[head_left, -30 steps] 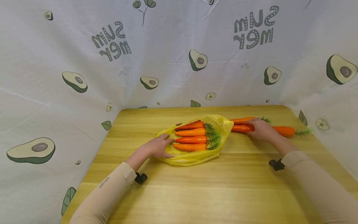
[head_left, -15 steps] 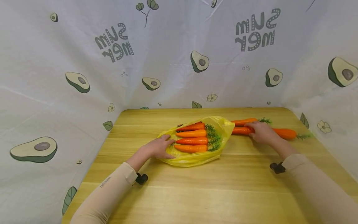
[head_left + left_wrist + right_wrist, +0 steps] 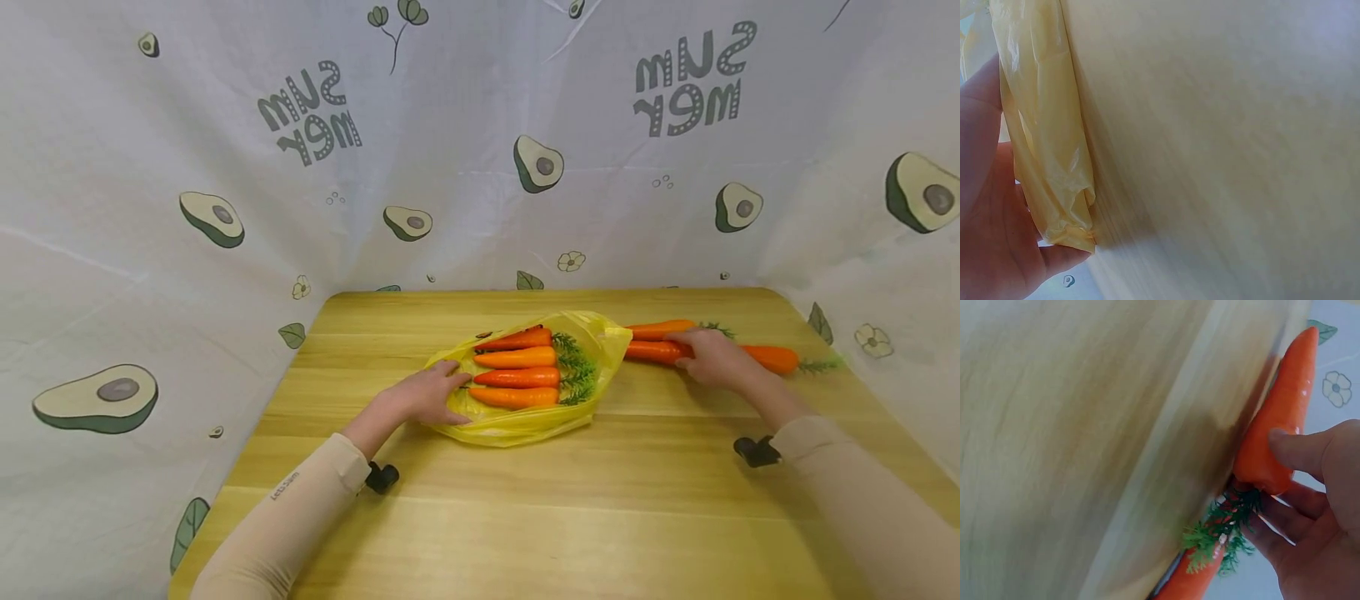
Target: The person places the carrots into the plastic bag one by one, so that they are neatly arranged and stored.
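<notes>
Right hand: the right hand [image 3: 716, 362] has the red carrot [image 3: 656, 352] pinched, thumb on one side and fingers round the other; its leafy top [image 3: 1210, 537] hangs right by the fingertips in the wrist view.
What changed: compared with half a second ago that hand sits just a touch further right, so a bit more red carrot shows between it and the bag. Tiny shift, tbh.
Left hand: the left hand [image 3: 423, 398] is spread, fingers and thumb resting at the left end of the yellow bag [image 3: 495, 434]. Same spot as earlier.
Yellow bag: mid-tabletop [image 3: 562, 517], mouth gaping, four bagged carrots [image 3: 517, 377] lined up inside, tips left, greens right. Those haven't budged.
Loose carrots: the red one lies just right of the bag, an orange carrot [image 3: 660, 330] on its far side, and another carrot [image 3: 776, 359] further right.
Backdrop: avocado-print cloth [image 3: 450, 100] on the far side.
</notes>
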`<action>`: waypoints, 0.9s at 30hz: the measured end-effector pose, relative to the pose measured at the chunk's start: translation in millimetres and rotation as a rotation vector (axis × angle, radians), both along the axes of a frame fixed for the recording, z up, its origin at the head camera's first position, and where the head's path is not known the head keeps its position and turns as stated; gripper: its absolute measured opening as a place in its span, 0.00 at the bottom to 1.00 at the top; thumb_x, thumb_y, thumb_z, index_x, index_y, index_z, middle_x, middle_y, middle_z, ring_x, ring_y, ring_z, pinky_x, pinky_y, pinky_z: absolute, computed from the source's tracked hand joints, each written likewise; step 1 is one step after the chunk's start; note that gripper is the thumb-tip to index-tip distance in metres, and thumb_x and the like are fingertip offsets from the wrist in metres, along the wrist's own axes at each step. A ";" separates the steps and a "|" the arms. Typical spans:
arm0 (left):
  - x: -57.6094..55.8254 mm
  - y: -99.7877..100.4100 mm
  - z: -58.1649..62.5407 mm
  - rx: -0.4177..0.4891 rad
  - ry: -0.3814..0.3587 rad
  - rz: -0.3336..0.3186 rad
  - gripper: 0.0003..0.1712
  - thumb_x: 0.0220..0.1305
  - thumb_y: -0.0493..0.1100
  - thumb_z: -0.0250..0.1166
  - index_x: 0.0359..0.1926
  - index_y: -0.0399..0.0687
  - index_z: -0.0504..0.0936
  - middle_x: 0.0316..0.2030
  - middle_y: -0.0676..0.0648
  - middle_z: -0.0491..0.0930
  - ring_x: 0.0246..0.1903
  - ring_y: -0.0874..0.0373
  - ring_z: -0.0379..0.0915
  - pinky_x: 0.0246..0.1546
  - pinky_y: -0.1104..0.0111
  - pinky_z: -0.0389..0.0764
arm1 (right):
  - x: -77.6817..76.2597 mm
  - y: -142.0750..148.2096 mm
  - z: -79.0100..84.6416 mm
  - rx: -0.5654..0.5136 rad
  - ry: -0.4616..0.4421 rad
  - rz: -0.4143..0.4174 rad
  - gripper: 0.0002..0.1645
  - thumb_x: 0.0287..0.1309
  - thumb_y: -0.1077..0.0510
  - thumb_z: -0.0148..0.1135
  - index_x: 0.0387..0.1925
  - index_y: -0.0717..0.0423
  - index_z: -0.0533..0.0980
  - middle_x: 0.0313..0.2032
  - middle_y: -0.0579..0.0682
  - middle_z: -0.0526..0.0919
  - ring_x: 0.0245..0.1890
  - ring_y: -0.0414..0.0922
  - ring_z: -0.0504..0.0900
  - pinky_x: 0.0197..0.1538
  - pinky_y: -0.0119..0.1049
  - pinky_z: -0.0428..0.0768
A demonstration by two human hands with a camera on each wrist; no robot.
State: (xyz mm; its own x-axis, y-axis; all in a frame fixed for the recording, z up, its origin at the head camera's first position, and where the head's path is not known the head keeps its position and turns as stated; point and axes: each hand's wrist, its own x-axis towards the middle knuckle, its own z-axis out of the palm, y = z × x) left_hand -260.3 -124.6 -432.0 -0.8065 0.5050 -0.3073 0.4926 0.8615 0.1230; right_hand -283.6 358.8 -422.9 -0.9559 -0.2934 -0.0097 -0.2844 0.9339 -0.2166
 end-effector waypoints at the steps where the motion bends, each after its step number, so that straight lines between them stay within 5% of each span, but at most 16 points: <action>1: 0.0 0.4 0.5 0.003 -0.001 0.001 0.51 0.62 0.72 0.62 0.79 0.58 0.58 0.79 0.41 0.49 0.75 0.42 0.55 0.72 0.49 0.63 | 1.0 0.5 1.9 0.000 0.000 -0.001 0.30 0.62 0.64 0.64 0.65 0.69 0.72 0.52 0.73 0.80 0.46 0.65 0.79 0.51 0.67 0.77; 15: 4.3 1.5 3.7 0.004 -0.003 0.001 0.51 0.62 0.72 0.63 0.78 0.57 0.59 0.79 0.40 0.50 0.74 0.42 0.56 0.72 0.49 0.64 | 10.8 1.6 23.2 -0.034 0.014 0.042 0.29 0.58 0.64 0.64 0.61 0.70 0.74 0.43 0.65 0.83 0.35 0.53 0.76 0.40 0.51 0.77; 27: 3.5 1.0 4.3 0.010 -0.006 0.001 0.50 0.62 0.72 0.62 0.79 0.57 0.58 0.79 0.40 0.50 0.75 0.41 0.55 0.72 0.49 0.64 | 13.4 5.5 40.6 -0.020 0.037 0.065 0.29 0.61 0.64 0.66 0.62 0.72 0.73 0.54 0.75 0.79 0.48 0.66 0.79 0.53 0.66 0.76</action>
State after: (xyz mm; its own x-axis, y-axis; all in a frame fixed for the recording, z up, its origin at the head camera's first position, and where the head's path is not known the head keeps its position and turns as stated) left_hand -256.8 -123.6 -427.7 -0.8053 0.5074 -0.3067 0.4909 0.8607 0.1349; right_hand -270.3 364.3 -382.3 -0.9345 -0.3546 0.0321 -0.3526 0.9088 -0.2231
